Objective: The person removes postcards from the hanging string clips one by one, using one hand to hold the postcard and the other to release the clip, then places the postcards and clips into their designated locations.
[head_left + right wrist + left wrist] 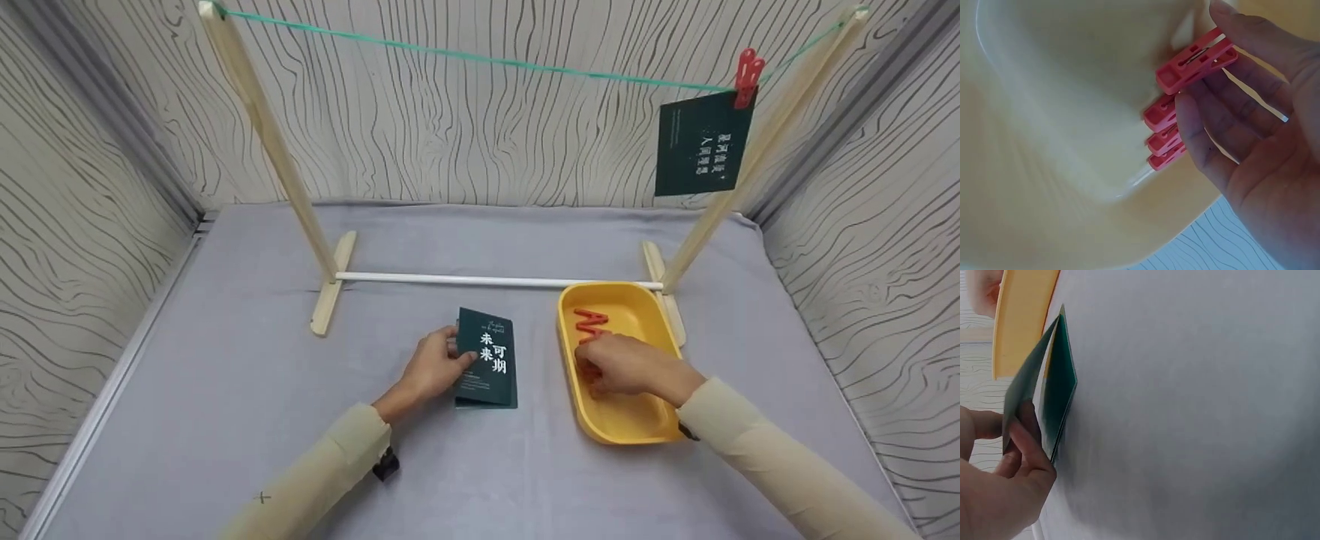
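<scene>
My left hand (pixel 431 365) pinches the front flap of a folded dark green card (pixel 480 337) with white characters, thumb on the front and fingers behind. In the left wrist view the card's two halves stand partly apart, and its lower part is near the cloth. My right hand (pixel 626 364) reaches inside a yellow plastic basin (pixel 626 424). The right wrist view shows its thumb and fingers around the handle end of a red clothespin (pixel 1193 62). Several more red clothespins (pixel 1162 115) lie in a row beside it, along the basin's wall.
Behind the hands stands a wooden frame with a left post (pixel 270 142), a right post (pixel 765 150) and a white crossbar (pixel 487 281). A green string (pixel 450 52) runs between the post tops. A red clothespin (pixel 746 79) holds another dark green card (pixel 701 146) on it. Grey cloth (pixel 262 420) covers the table.
</scene>
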A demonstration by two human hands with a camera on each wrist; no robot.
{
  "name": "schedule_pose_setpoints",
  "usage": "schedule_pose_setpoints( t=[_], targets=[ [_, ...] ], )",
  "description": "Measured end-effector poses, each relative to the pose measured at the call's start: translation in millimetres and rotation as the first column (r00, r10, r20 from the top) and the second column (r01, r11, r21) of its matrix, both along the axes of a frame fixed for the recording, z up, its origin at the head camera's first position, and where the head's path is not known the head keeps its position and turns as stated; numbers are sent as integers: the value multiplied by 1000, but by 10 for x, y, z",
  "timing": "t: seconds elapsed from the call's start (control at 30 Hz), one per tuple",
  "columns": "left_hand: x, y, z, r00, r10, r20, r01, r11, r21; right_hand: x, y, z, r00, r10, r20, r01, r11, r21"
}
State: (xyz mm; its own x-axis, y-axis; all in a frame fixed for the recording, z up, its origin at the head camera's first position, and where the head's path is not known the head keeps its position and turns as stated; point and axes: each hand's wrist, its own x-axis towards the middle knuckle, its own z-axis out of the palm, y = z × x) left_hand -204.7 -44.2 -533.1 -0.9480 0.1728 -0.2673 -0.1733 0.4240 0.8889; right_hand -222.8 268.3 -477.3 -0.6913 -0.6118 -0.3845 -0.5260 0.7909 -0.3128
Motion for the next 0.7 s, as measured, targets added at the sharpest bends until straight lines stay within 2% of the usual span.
schedule_pose_setpoints(
  t=[0.2,0.43,0.7],
  targets=[
    [47,30,16,998,-12,-58,6,995,-101,11,8,-19,1000,1,-16,0,1000,16],
    [65,35,-12,995,-50,-81,38,989,-141,25,22,-28,997,14,-73,-12,1000,24],
    [79,28,-3,992,-75,-104,45,964,-261,5,67,-16,992,23,-122,-16,998,56]
  ],
)
